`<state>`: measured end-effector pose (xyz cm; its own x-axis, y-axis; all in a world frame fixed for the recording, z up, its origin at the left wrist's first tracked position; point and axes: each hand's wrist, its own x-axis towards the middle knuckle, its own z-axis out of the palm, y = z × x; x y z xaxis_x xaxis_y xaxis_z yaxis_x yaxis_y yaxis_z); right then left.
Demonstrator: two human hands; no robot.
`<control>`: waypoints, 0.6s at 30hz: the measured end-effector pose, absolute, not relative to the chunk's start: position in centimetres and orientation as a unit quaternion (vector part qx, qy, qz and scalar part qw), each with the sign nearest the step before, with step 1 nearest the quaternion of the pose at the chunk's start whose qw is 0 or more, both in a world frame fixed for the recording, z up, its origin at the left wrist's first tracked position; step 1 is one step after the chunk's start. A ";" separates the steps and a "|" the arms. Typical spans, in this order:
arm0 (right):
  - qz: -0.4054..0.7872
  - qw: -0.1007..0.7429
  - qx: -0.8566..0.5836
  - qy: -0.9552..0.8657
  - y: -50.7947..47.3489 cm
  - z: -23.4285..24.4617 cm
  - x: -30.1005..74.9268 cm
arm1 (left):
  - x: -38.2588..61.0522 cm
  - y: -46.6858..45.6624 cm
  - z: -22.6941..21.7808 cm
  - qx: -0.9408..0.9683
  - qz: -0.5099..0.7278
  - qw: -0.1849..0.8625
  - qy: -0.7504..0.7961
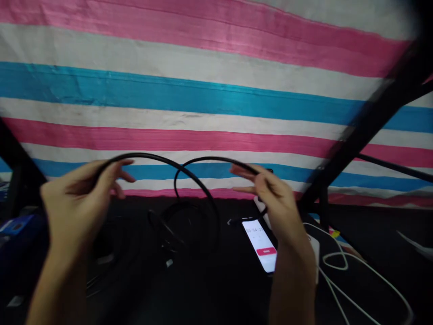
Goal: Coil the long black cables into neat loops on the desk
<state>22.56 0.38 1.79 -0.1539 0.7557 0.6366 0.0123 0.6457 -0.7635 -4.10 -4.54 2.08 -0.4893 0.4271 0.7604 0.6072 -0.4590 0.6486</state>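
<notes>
A black cable [203, 185] arcs in loops between my two hands, above the dark table. My left hand [86, 189] grips one stretch of it between thumb and fingers, at the left. On the right, my right hand [270, 189] is closed on another stretch, and a short end of the cable hangs below it toward a phone. More of the black cable droops in the middle, where it blends into the dark surface. Just left of my right forearm lies the lit phone [259, 243], showing timer digits and a red button.
Behind the table hangs a striped pink, white and blue sheet [189, 99]. A black metal frame bar [365, 135] slants down at the right. White cords [358, 266] coil on the right beside a white object [314, 253]. A blue box [20, 225] sits at the far left.
</notes>
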 end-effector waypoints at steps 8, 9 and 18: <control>0.493 0.467 -0.229 -0.698 0.0 0.7 17.4 | -1.9 -4.4 1.3 -0.530 -0.661 0.113 -0.519; 0.493 0.476 -0.231 -0.691 0.0 0.7 17.4 | -2.0 -4.4 1.4 -0.535 -0.659 0.080 -0.523; 0.463 0.482 -0.245 -0.702 -0.4 0.6 16.3 | 0.1 -4.3 1.5 -0.695 -0.509 -0.218 -0.459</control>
<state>16.33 -0.45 0.60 -0.4142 0.7909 0.4504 -0.1020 0.4514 -0.8865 0.12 -4.32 1.54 0.0608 0.8597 0.5071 0.4165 -0.4836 0.7699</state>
